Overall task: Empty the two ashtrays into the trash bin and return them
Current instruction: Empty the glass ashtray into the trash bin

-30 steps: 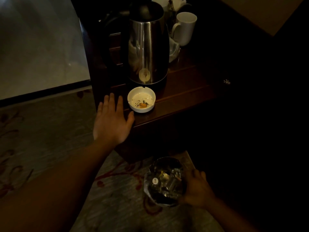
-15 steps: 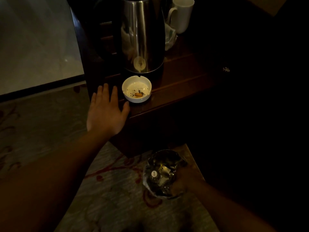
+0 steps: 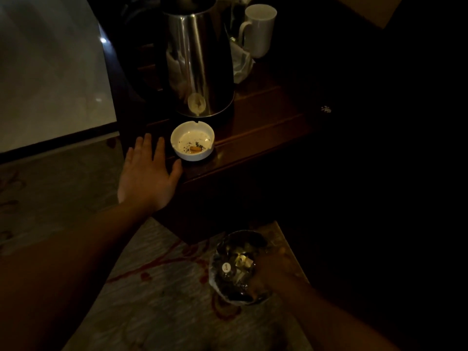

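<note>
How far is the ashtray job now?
Nothing looks emptied yet. The round white ceramic ashtray sits on the dark wooden table, holding ash and a cigarette butt. The left hand, open, is beside it; the right hand grips the plastic-lined trash bin. No second ashtray is visible.

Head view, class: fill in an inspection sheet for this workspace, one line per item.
Surface: dark wooden table, dimly lit.
Job's things: white ashtray near the table's front edge, holding ash and a butt; lined trash bin on the floor below, with litter inside.
Clutter: steel kettle right behind the ashtray; white mug and crumpled wrapper further back.
Hands: left hand open and flat beside the ashtray, not gripping it; right hand gripping the bin's rim.
Cables: nothing seen.
Surroundings: patterned carpet; pale wall panel.
</note>
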